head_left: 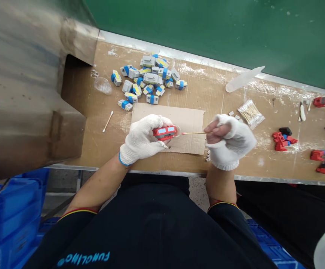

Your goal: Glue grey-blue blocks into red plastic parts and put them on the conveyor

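Observation:
My left hand (147,137), in a white glove with bare fingertips, grips a small red toy part (164,132) with two pale windows. A clear round piece (177,131) shows at the part's right end. My right hand (228,140), gloved the same way, pinches a cotton swab (194,133) whose reddish tip points left, a short gap from the red part. Both hands are above a flat cardboard sheet (190,145). Behind them lies a pile of grey, blue and yellow blocks (152,79).
Another swab (107,121) lies at left, near a small clear dish (103,86). A bag of swabs (251,113) and a translucent tube (243,79) are at right, with red and blue parts (283,140) beyond. A metal housing (33,89) borders the left side.

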Demonstrator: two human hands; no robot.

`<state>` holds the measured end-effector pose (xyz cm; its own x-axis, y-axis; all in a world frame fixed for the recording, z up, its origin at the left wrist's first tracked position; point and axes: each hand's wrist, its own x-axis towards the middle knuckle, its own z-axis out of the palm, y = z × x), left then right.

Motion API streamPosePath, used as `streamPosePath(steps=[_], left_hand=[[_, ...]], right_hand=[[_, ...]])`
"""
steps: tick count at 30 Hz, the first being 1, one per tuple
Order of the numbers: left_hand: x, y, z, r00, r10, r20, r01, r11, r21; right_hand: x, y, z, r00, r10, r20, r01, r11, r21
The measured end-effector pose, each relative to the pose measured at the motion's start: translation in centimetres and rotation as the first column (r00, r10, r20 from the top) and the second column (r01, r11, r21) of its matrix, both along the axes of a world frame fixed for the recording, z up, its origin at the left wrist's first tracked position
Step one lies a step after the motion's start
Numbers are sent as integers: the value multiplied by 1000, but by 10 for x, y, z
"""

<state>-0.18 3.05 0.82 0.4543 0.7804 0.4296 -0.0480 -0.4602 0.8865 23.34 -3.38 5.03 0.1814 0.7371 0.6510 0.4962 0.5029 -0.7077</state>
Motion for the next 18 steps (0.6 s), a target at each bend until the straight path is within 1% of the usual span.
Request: streamPosePath(steps=[2,4,7,9,12,13,14,15,16,17,18], left_hand=[[0,1,3,999,-3,43,5,1000,-30],[-1,4,5,995,-1,103,5,999,-34],[-6,7,2,985,31,169,-27,999,-28],[-10,8,-1,988,70,141,-64,997,-49],[-14,9,-4,992,98,73,-92,992,-87],[-14,9,-4,992,91,84,-84,993,-84],[-14,9,-4,991,80,110,-72,995,-76],[-14,9,-4,987,68,142,-59,996,-65],[-14,10,-3,984,59,169,-50,997,-59],[-14,10,-2,982,58,179,-48,997,-62],[-14,10,-1,984,64,169,-53,996,-71]], right_hand=[[11,1,5,1000,-2,19,3,999,-32],[19,3,8,983,102,151,-84,989,-122],[20,8,7,895,276,351,-194,948,-251],[15,13,3,831,354,430,-224,919,-325],[11,18,-3,736,457,499,-240,866,-440],[14,19,-5,719,486,498,-260,851,-456],[19,18,-5,718,498,487,-282,847,-451],[27,16,-5,740,481,470,-292,859,-420],[38,12,-5,785,426,450,-276,891,-362],[51,6,-4,852,318,417,-215,937,-275],[65,-2,-3,916,160,367,-102,980,-174]])
